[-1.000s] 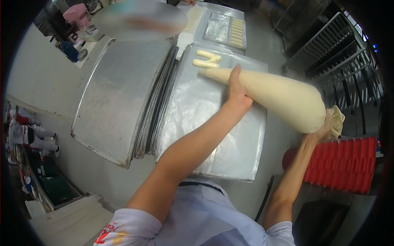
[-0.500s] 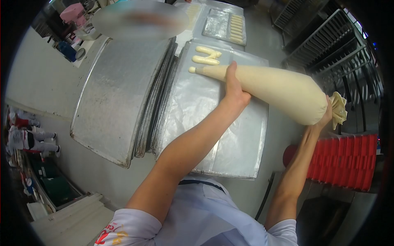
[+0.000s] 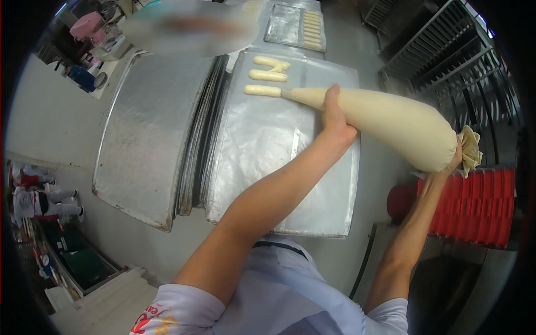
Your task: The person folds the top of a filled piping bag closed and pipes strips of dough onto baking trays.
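Note:
A large, full piping bag (image 3: 396, 120) lies slantwise across my front, its tip low over the lined baking tray (image 3: 251, 162). My left hand (image 3: 338, 115) grips the bag near its narrow end, thumb on top. Around the twisted top end, my right hand (image 3: 455, 159) is closed, with the gathered cloth sticking out beyond it. From the nozzle (image 3: 284, 93) runs a pale strip of batter (image 3: 262, 90), still touching the tip. Above it on the tray are another straight strip (image 3: 268, 75) and a forked one (image 3: 272, 62).
To the left stands a stack of metal trays (image 3: 151, 134). Farther back, another tray (image 3: 283, 25) carries several piped strips. On the right are a wire rack (image 3: 435, 44) and stacked red crates (image 3: 474, 206). People in white (image 3: 39, 201) appear at far left.
The bag and both hands have moved to the right. The small blob at the nozzle has become a full strip of batter on the tray.

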